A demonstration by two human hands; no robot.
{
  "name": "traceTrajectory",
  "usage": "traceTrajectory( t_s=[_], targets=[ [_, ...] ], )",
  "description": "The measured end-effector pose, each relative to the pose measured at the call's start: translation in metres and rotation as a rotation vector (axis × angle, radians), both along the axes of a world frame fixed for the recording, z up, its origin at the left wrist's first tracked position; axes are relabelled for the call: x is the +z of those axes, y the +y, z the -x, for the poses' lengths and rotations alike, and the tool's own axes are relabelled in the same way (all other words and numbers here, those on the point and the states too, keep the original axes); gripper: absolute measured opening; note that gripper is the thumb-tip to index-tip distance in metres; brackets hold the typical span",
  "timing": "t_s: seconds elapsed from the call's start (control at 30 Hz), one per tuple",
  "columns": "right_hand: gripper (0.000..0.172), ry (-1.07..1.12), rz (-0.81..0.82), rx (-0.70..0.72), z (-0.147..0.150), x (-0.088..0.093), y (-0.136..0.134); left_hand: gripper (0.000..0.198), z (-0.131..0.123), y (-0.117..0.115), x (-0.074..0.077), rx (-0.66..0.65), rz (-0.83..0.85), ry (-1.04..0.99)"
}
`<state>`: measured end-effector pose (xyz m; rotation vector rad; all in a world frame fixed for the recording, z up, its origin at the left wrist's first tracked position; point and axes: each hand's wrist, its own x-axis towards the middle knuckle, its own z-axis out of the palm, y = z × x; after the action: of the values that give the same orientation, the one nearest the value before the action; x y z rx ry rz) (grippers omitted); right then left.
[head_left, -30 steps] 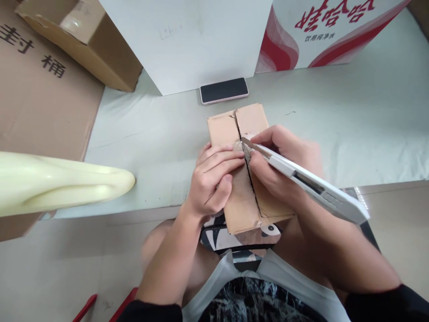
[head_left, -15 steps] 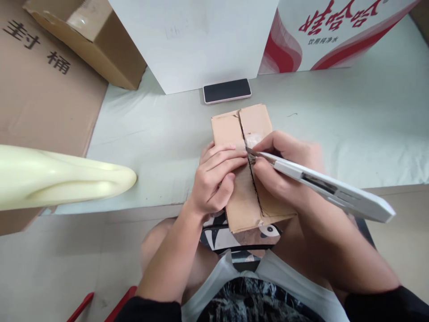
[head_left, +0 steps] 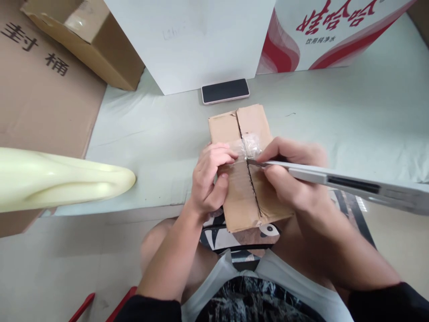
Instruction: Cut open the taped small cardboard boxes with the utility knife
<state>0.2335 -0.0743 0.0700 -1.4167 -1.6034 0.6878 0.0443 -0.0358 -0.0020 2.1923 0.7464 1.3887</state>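
A small brown cardboard box (head_left: 239, 197) lies before me, its near end over my lap, with a dark seam running lengthwise between its top flaps. Clear tape (head_left: 252, 145) stretches across the upper part of the seam. My left hand (head_left: 212, 176) holds the box's left side, fingers bent over the top face. In my right hand (head_left: 293, 172) is a white utility knife (head_left: 338, 179), gripped near the blade end. Its blade tip touches the seam just below the tape, while the handle points away to the right.
A phone (head_left: 225, 91) lies beyond the box, against a large white box (head_left: 197, 44). A red-and-white carton (head_left: 321, 36) stands at the back right. Brown cartons (head_left: 114, 49) occupy the left. A pale yellow curved object (head_left: 83, 181) juts in over the cloth-covered surface (head_left: 150, 143).
The knife handle has swung toward level and farther right, and the blade sits slightly lower on the seam. My left fingers have drawn back from the seam, uncovering more tape.
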Motion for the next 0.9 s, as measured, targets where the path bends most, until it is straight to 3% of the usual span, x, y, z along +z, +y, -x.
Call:
traceTrajectory(
  t_s=[0.23, 0.4, 0.47, 0.53, 0.67, 0.77, 0.9],
  targets=[
    [0.008, 0.268, -0.227, -0.177, -0.007, -0.028, -0.002, 0.019, 0.002, 0.0, 0.003, 0.018, -0.006, 0.003],
    [0.021, 0.248, -0.245, -0.187, -0.003, -0.035, 0.002, 0.028, 0.018, 0.008, 0.016, 0.002, -0.079, 0.228],
    [0.037, 0.196, -0.271, -0.088, -0.003, -0.034, 0.001, 0.031, 0.026, 0.012, 0.019, -0.006, -0.108, 0.253],
    [0.048, 0.149, -0.327, 0.1, -0.004, -0.031, 0.0, 0.036, 0.032, 0.015, 0.02, -0.02, -0.132, 0.243],
    [0.046, 0.017, -0.359, 0.458, -0.006, -0.018, -0.003, 0.045, 0.036, 0.014, 0.02, -0.031, -0.08, 0.288],
    [0.042, -0.063, -0.35, 0.578, -0.005, -0.012, -0.006, 0.044, 0.034, 0.012, 0.017, -0.004, -0.045, 0.248],
    [0.045, -0.127, -0.313, 0.604, -0.001, -0.011, -0.01, 0.041, 0.031, 0.012, 0.006, -0.001, 0.011, 0.092]
  ],
)
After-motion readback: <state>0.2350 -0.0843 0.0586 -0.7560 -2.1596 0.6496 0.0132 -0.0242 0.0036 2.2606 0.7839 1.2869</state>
